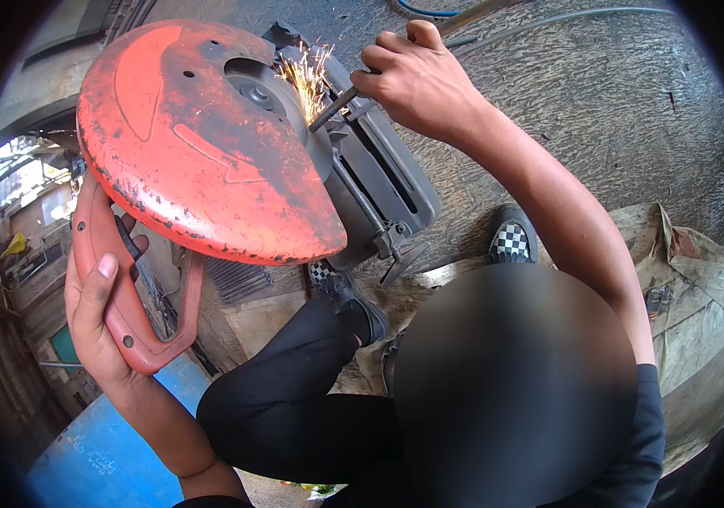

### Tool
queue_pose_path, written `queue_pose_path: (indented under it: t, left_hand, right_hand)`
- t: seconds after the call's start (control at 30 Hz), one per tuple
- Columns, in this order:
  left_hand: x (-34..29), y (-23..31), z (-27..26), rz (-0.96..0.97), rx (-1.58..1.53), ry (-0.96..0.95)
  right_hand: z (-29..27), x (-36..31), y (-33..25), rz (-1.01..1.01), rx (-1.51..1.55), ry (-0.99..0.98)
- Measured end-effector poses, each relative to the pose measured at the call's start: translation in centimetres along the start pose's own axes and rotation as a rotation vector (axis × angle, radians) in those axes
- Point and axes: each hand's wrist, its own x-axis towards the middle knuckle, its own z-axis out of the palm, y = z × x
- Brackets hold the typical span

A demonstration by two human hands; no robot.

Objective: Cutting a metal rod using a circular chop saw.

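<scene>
A chop saw with a worn red blade guard [209, 144] fills the upper left. My left hand [95, 313] is wrapped round its red D-shaped handle [129, 322]. Orange sparks [304, 80] spray up where the cutting disc meets a metal rod [336, 108]. That rod runs up and to the right, and my right hand [417, 80] grips it a short way from the cut. The saw's dark base [404, 182] carries a threaded clamp screw [357, 195] with a crank handle [402, 262]. The guard hides most of the disc.
Textured concrete floor [599, 110] spreads at the right, with a pale hose [573, 14] and a blue cable [425, 12] at the top. A stained cloth [692, 313] lies at the right. A blue surface [125, 440] is at lower left. My checkered shoes [512, 240] stand near the base.
</scene>
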Motion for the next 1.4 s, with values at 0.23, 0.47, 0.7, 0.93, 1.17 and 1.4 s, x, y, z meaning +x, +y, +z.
queue_pose_path:
  t: [0.23, 0.47, 0.7, 0.93, 1.17, 1.4]
  left_hand:
    - [-0.1, 0.4, 0.5, 0.008, 0.022, 0.028]
    - [-0.5, 0.3, 0.4, 0.023, 0.026, 0.03]
    - [0.0, -0.3, -0.9, 0.064, -0.051, -0.016]
    - [1.4, -1.7, -0.9, 0.118, -0.195, 0.055]
    - [-2.6, 0.8, 0.4, 0.756, 0.567, 0.541]
    - [-7.5, 3.4, 4.4, 0.547, -0.372, -0.448]
  right_hand:
    - [-0.3, 0.2, -0.6, -0.048, -0.073, -0.018]
    - [-0.8, -0.3, -1.0, -0.061, -0.055, 0.002]
    - [-2.5, -3.0, -0.8, -0.058, 0.04, 0.091]
    - [-9.5, -9.8, -1.6, 0.673, 0.793, -0.237]
    - [-21.4, -4.2, -5.6, 0.517, 1.196, -0.115]
    - [-28.9, 4.5, -13.8, 0.231, 1.022, 0.047]
